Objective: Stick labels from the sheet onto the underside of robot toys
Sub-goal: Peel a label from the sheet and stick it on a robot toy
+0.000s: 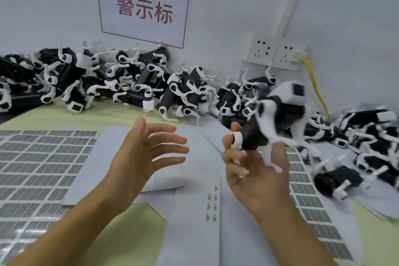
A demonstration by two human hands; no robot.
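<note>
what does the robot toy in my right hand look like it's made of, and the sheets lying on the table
The robot toy, held by the right hand, looks like moulded plastic: smooth white legs, glossy black body. It is blurred, so the finish is uncertain. The label sheet looks like paper, with thin, flat, grey printed labels in rows. The blank sheets look like matte white paper.

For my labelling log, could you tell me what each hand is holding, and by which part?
The right hand holds a blurred robot toy by the rear end of its black body. The left hand is open, holding nothing.
</note>
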